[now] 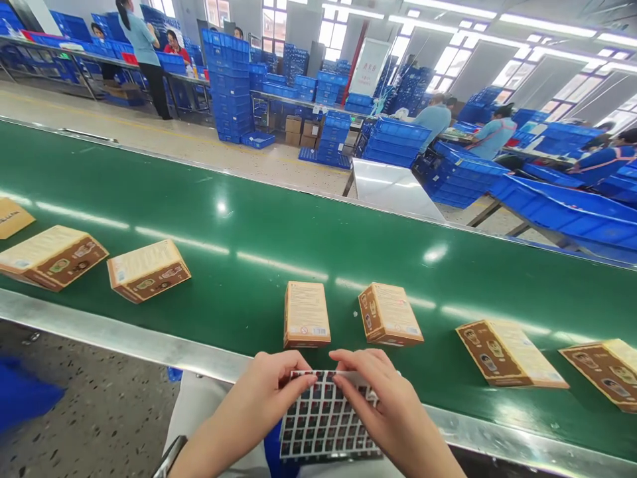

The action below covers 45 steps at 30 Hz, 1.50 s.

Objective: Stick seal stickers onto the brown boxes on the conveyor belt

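Observation:
My left hand (pixel 276 388) pinches the top edge of a white gridded sheet (pixel 318 421) between thumb and fingers. Rows of small dark cells with reddish marks cover it; what they are is too small to tell. Closed on the same top edge, farther right, is my right hand (pixel 375 392), its thumb and fingertips near the left thumb. The sheet tilts over my lap at the conveyor's near edge. Just beyond my hands, a cream and brown box (pixel 307 309) and a similar box (pixel 393 312) rest on the green belt.
The green conveyor belt (pixel 239 219) runs across the view, with a metal rim (pixel 149 335) near me. Several more boxes lie left and right, including one box (pixel 149 269) and another (pixel 510 355). Beyond are a metal table (pixel 393 189), stacked blue crates (pixel 229 86) and people.

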{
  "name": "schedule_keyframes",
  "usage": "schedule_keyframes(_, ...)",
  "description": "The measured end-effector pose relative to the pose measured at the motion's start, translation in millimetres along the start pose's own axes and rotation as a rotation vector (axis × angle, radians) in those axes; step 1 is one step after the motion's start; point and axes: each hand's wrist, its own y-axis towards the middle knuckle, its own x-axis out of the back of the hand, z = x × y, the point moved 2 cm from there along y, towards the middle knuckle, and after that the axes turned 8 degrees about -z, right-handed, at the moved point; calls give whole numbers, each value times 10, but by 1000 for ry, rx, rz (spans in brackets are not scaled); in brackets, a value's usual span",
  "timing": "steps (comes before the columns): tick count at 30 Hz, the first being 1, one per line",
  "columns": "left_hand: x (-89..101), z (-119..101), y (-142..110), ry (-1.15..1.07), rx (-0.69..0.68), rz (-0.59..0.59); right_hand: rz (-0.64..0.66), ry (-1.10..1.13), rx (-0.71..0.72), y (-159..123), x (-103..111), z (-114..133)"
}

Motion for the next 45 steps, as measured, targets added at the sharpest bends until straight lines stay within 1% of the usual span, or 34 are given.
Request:
schedule_keyframes(3,6,-28,-8,19,-8,-36,-60,-126,182,49,-35,95)
schedule_keyframes(4,3,-38,-10,18,-12,-47,-84,-159,223,56,-40,127)
schedule_keyframes(6,0,-49,-16,6,-18,-68,-140,-189,254,57,-27,177)
schedule_keyframes(8,7,-48,-31,10,-11,-85,-163,-143,218,48,16,184)
schedule_keyframes(9,15,-44,-40,31,-7,-90,-156,-88,164,48,43,161)
schedule_keyframes(10,23,-39,-50,68,-21,-86,-152,-20,72,54,73,115)
schedule_keyframes(11,29,-36,-59,119,-65,-75,-159,54,-64,66,99,44)
schedule_keyframes(13,25,-34,-68,238,-238,-57,-233,207,-399,106,130,-147)
schedule_keyframes(14,12,-32,-65,297,-350,-55,-273,279,-551,135,124,-249)
schedule_keyframes(15,-10,-26,-57,353,-459,-54,-310,346,-672,169,105,-342)
schedule_keyframes(16,-40,-14,-41,409,-549,-51,-342,405,-762,208,76,-421)
schedule_keyframes(18,-118,20,11,510,-652,-24,-380,503,-874,287,1,-527)
schedule_keyframes(21,-234,64,96,587,-676,50,-416,579,-961,359,-81,-564)
schedule_keyframes(24,-305,62,139,588,-675,75,-450,569,-985,363,-76,-536)
schedule_keyframes(28,-361,22,149,566,-707,54,-447,520,-1002,324,-9,-540)
schedule_keyframes(31,-399,-3,158,541,-725,55,-440,370,-928,291,21,-555)
schedule_keyframes(34,-436,-34,176,522,-742,73,-478,172,-859,254,19,-549)
schedule_keyframes(38,-479,-77,203,505,-746,101,-563,28,-853,232,37,-569)
schedule_keyframes(41,-488,-62,210,456,-709,120,-617,-104,-831,234,149,-612)
schedule_keyframes(43,-460,-29,197,408,-658,101,-637,-216,-766,217,263,-593)
schedule_keyframes(45,-398,6,163,335,-557,54,-632,-293,-673,165,355,-498)
